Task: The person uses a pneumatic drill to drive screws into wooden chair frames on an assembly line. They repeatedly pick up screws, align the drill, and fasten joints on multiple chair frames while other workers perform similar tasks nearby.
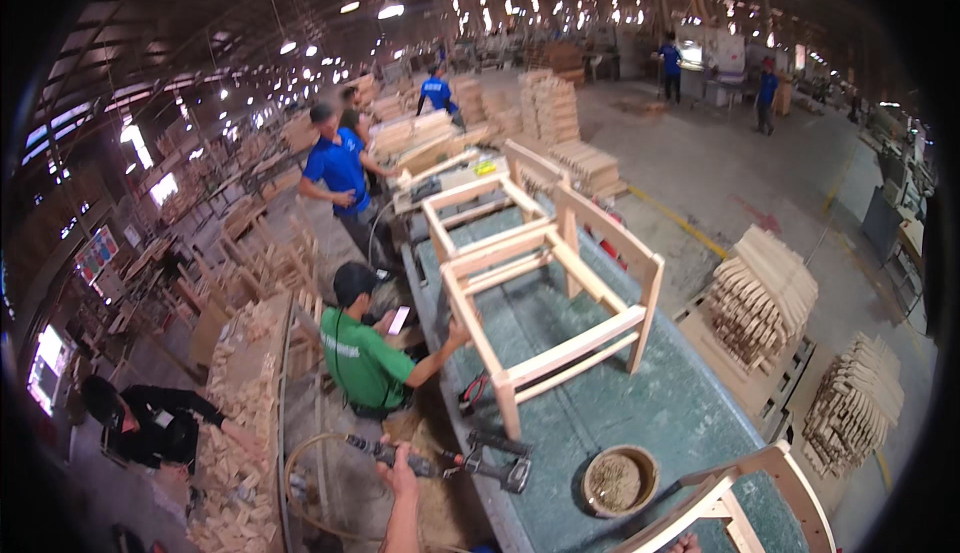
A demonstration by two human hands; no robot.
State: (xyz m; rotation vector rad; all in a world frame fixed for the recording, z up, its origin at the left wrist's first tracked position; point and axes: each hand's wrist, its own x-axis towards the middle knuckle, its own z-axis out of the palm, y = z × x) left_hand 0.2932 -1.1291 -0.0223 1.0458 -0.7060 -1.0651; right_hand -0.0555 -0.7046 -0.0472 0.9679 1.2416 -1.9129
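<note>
My left hand (400, 470) is wrapped round an air screwdriver (425, 464), held beside the near left edge of the green-topped table (640, 423). A hose (297, 461) loops away from the tool's left end. Just right of it, a cordless drill (505, 465) lies at the table edge. Only a bit of my right hand (686, 545) shows at the lower edge, against a curved wooden chair part (690, 508); its fingers are mostly cut off. Between the hands stands a round tub of small screws (617, 481). Farther up the table stands a bare wooden chair frame (570, 353).
A person in a green shirt (365, 353) sits left of the table, one hand at the chair frame and a phone (399, 320) in the other. Pliers (473, 390) lie near the edge. Stacked wooden parts (762, 298) stand to the right. Other people work farther off.
</note>
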